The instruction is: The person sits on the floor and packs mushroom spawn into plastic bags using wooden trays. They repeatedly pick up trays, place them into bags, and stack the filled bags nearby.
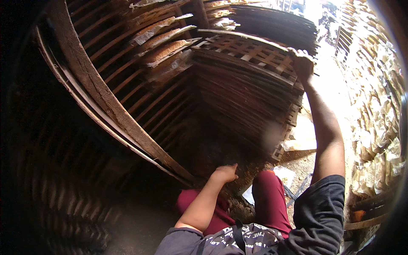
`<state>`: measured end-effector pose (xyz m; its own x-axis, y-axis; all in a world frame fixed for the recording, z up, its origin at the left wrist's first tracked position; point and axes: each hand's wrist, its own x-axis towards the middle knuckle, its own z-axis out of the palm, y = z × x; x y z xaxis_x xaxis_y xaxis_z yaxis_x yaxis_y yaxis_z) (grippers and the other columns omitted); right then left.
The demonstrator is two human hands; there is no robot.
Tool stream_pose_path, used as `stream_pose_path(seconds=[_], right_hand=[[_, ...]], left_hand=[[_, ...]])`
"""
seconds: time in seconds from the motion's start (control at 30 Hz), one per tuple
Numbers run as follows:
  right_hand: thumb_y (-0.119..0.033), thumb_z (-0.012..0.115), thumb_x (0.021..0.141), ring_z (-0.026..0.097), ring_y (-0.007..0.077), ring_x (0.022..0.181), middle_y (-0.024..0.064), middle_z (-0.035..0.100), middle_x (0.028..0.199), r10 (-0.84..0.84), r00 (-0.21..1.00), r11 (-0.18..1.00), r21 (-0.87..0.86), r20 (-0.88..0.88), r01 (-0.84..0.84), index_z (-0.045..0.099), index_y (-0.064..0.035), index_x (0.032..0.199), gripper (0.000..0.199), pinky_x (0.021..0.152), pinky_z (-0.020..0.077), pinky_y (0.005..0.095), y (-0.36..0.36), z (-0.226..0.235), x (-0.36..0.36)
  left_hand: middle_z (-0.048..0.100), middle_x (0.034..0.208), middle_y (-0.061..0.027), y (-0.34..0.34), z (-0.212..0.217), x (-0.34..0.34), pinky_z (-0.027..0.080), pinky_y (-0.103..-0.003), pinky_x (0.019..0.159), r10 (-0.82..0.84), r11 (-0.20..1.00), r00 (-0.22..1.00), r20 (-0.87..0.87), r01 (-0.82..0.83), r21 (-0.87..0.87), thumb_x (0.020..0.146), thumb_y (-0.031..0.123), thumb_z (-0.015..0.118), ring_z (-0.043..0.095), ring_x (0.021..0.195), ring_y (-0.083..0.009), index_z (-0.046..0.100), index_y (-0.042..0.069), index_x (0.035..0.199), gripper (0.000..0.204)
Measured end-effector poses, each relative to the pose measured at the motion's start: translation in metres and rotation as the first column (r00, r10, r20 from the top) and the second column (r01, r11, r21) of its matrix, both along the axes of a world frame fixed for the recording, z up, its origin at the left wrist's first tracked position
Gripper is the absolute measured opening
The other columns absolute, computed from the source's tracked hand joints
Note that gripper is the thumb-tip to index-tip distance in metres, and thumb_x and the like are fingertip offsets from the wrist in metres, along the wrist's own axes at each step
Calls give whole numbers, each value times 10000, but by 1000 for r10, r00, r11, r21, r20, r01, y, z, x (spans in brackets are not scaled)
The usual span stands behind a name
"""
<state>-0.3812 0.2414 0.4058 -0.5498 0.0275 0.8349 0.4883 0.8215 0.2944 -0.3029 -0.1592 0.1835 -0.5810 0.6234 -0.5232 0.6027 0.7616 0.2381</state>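
My right hand (302, 64) is raised at the far right end of a wooden lattice tray (250, 52), its fingers curled over the tray's corner. This tray lies on top of a tall stack of similar dark slatted trays (242, 100). Low in front of my body hangs my left hand (225, 173), above the shaded ground near my knees. Its fingers are partly stretched, and nothing shows in them.
A wooden rack (100, 85) with slats rises on the left; flat brown slabs (163, 53) rest on its upper levels. Along the right stand rows of pale wrapped pieces (374, 106). A dark round-edged stack (272, 27) is behind the trays. White scraps (284, 175) lie by my knee.
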Motion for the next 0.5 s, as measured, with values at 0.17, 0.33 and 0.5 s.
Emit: stream_pose_path(seconds=[0.17, 0.33, 0.5], right_hand=[[-225, 530, 842, 599, 219, 514, 91, 599, 586, 109, 972, 990, 109, -209, -88, 681, -181, 817, 160, 479, 468, 357, 35, 23, 38], [-242, 491, 929, 579, 214, 475, 48, 581, 564, 316, 896, 930, 286, -312, -229, 555, -216, 1162, 243, 400, 431, 353, 31, 42, 145], [-242, 539, 908, 627, 274, 701, 112, 640, 936, -75, 966, 996, -67, -246, 60, 583, -143, 1110, 230, 576, 486, 364, 33, 2, 328]], left_hand=[[529, 1231, -198, 17, 20, 7, 424, -413, 941, -16, 999, 1000, 14, 15, 33, 834, 336, 605, 524, 1129, -323, 325, 35, 1364, 671], [557, 1188, -200, 20, 10, 21, 426, -412, 931, -63, 986, 998, -18, 65, 153, 825, 322, 614, 537, 1100, -333, 337, 27, 1351, 663], [590, 1097, -233, 41, 20, 49, 448, -429, 889, -115, 984, 993, -25, 117, 135, 805, 291, 636, 560, 1049, -359, 393, 17, 1289, 606]])
